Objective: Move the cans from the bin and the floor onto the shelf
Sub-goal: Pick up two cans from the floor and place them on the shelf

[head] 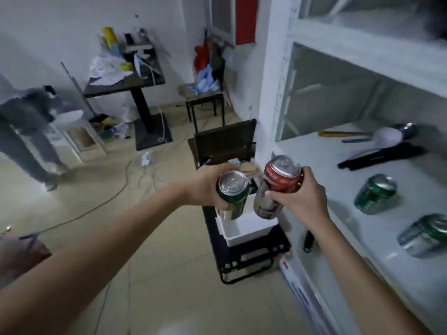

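Observation:
My left hand (208, 186) grips a green can (234, 195), held upright above a white bin (246, 228). My right hand (302, 199) grips a red can (278, 187), tilted to the left, close beside the green one. Both cans hang just left of the white shelf (338, 194). Two more green cans stand on the shelf board to the right, one further back (376, 193) and one nearer (425, 235). The inside of the bin is mostly hidden by the held cans.
The bin rests on a black wire rack (246, 259). A black torch-like object (382, 157), a white scoop (387, 137) and yellow tools lie on the shelf's back part. A dark chair (225, 141) stands behind the bin. A person (26, 131) stands far left; cables cross the floor.

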### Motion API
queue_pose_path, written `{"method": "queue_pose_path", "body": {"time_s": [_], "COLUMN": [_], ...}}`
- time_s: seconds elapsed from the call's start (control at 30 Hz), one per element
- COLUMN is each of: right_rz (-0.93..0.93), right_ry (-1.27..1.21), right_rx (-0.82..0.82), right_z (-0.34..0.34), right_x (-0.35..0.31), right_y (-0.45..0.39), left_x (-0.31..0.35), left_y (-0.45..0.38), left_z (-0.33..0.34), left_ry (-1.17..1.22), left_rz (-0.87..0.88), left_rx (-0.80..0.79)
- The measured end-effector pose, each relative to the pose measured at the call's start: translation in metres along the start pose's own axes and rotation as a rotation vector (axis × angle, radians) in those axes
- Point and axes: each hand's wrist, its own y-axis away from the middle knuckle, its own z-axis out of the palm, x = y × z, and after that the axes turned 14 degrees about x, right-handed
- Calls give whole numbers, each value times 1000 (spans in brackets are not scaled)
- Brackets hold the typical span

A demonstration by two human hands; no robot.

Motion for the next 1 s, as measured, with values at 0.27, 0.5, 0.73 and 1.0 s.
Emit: {"method": "queue_pose_path", "body": {"time_s": [0.27, 0.5, 0.73, 1.0], "right_rz": [164, 325, 529, 667], "right_ry": [92, 183, 238, 321], "right_rx": [296, 526, 747, 936], "right_z": [-146, -238, -286, -287], "right_x": [75, 145, 204, 240], "right_y": [21, 56, 85, 97], "left_x": [141, 245, 320, 357], "left_y": [-88, -107, -130, -128], "left_z": [89, 181, 255, 312], "left_ry": [-42, -14, -167, -159], "left_rz": [407, 600, 801, 938], "left_rx": [-327, -412, -527, -584]}}
